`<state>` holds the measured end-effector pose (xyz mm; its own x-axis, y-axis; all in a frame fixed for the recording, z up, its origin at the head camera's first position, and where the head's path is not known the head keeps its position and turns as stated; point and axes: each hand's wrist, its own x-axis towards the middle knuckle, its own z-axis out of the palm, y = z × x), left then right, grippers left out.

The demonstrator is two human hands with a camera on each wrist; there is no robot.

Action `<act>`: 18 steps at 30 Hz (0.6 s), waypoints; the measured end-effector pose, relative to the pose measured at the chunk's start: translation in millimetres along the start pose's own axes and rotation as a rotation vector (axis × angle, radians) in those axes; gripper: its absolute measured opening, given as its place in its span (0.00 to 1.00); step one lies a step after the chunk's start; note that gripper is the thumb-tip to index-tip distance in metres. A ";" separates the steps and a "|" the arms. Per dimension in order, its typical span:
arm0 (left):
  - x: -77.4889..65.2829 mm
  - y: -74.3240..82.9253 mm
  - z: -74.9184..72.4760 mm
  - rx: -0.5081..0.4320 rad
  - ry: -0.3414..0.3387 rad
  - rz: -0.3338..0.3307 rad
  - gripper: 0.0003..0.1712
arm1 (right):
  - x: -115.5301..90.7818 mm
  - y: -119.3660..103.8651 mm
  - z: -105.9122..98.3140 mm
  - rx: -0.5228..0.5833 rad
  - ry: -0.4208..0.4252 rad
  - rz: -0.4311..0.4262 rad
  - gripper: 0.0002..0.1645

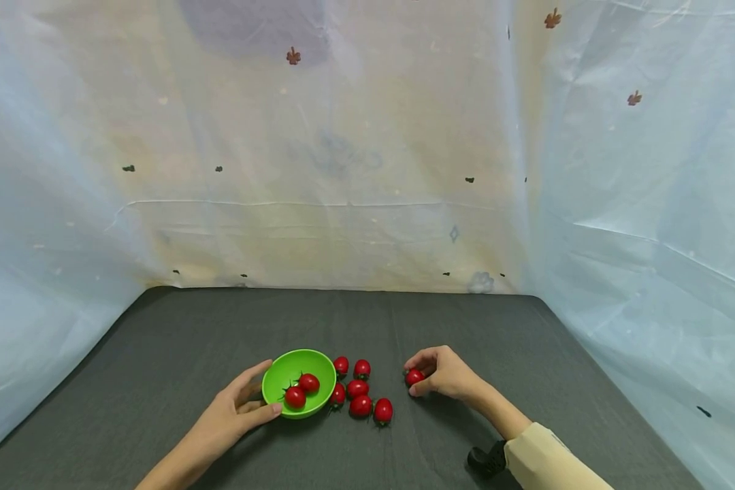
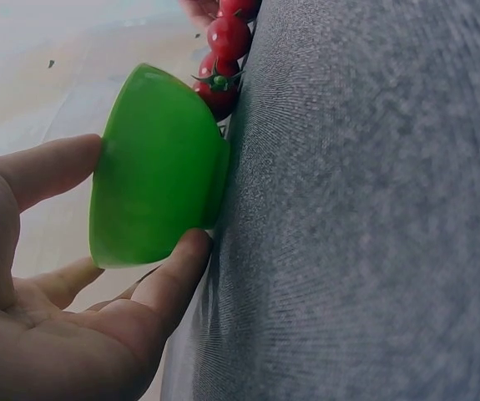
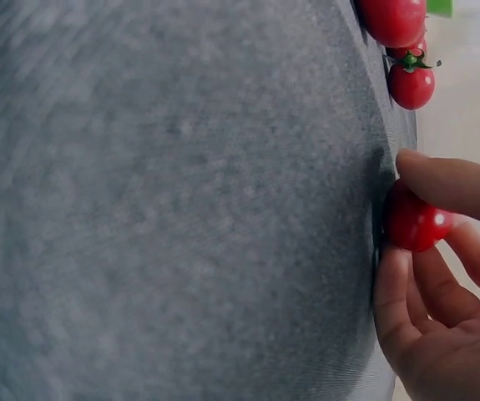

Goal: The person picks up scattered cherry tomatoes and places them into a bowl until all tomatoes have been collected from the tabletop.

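Observation:
A green bowl (image 1: 273, 379) stands upright on the dark cloth, with two cherry tomatoes (image 1: 295, 397) in it. My left hand (image 1: 231, 406) holds the bowl from its left side, the thumb at the near rim. In the left wrist view, fingers of that hand curve around the bowl's wall (image 2: 152, 167) down to its base. Off to the right, my right hand (image 1: 450, 374) pinches a single cherry tomato (image 1: 414, 378) between thumb and fingers, low at the cloth. Several more cherry tomatoes (image 1: 358, 388) lie in a cluster just right of the bowl.
Dark grey cloth (image 1: 251, 320) covers the table under everything. Pale patterned sheeting (image 1: 343, 170) rises behind the table and along both sides. A black strap (image 1: 487, 460) shows at the right sleeve (image 1: 545, 456).

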<state>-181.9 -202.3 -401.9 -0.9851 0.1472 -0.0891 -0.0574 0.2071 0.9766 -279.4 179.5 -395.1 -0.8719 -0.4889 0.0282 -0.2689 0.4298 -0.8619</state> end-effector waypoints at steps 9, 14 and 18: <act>-0.8 0.4 0.5 0.012 0.008 0.002 0.47 | 1.8 0.9 2.9 0.003 0.006 0.003 0.20; -1.1 -0.2 1.2 0.017 0.021 -0.012 0.47 | -0.5 -2.6 4.4 0.008 0.000 0.009 0.21; -0.3 -0.3 0.8 0.010 0.018 -0.003 0.46 | -0.8 -4.1 4.6 0.000 0.016 0.018 0.20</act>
<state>-181.5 -201.6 -402.3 -0.9876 0.1295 -0.0885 -0.0589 0.2168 0.9744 -275.7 174.6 -393.9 -0.8830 -0.4690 0.0204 -0.2531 0.4390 -0.8621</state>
